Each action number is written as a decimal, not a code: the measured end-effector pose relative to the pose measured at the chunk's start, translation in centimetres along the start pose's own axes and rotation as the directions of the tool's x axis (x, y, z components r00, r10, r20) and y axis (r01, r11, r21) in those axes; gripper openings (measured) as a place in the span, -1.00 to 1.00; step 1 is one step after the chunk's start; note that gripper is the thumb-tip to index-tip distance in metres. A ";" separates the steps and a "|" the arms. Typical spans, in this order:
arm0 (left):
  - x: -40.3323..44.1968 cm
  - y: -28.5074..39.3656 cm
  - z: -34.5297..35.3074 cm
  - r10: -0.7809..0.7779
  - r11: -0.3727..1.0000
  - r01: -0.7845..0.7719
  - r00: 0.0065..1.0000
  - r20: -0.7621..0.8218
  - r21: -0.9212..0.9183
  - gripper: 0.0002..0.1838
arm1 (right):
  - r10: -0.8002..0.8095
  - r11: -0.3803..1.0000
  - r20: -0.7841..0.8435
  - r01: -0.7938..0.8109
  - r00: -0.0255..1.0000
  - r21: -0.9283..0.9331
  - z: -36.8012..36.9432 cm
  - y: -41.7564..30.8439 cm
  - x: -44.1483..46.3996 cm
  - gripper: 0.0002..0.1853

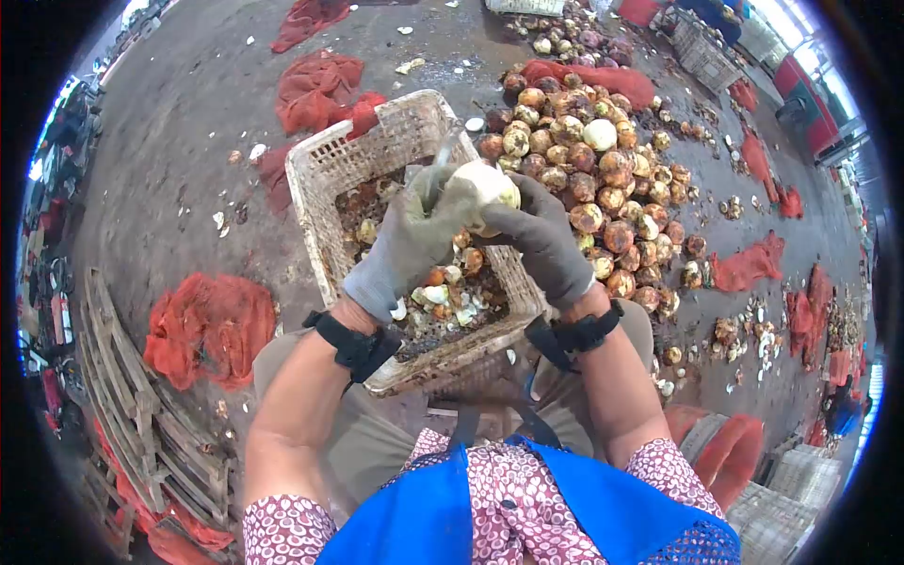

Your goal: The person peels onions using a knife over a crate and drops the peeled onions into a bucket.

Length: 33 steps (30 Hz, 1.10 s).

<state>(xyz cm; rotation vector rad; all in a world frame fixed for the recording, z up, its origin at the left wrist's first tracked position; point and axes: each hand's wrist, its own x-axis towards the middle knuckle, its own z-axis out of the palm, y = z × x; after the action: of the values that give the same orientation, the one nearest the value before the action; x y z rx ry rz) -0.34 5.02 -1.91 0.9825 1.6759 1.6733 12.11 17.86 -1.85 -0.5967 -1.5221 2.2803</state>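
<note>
From my remote seat I see pale, round, peeled onion (488, 183) at upper centre, grey-gloved left hand (419, 226) and grey-gloved right hand (541, 234) curled round it, presumably for steadiness. Dirty-white perforated plastic crate (309, 202) below, probably catching scraps.

Produce-handling workplace (188, 169), evidenced by onion heap (617, 169) at two o'clock, red mesh sack (226, 330) at nine, wooden slats (141, 400) at eight.
</note>
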 end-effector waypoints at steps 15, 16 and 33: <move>0.4 -1.8 1.6 0.402 0.782 -0.378 0.914 0.063 0.495 -0.59 | -0.111 0.986 -0.140 0.127 0.984 0.110 0.9 1.6 -0.2 -0.48; 0.5 -1.8 2.2 0.290 0.916 -0.241 0.950 -0.114 0.321 -0.60 | -0.138 0.976 -0.147 0.160 0.980 0.150 0.7 2.0 0.1 -0.49; 1.8 -1.8 -1.8 0.086 0.826 0.026 0.982 -0.171 0.563 -0.57 | -0.021 0.809 0.063 -0.020 0.998 0.588 -2.1 1.4 0.6 -0.52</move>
<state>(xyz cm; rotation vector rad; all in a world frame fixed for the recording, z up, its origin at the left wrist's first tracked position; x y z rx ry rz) -3.03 5.49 -3.42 1.1391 2.3775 1.3342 12.64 19.22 -3.96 -0.3374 -0.7415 2.6017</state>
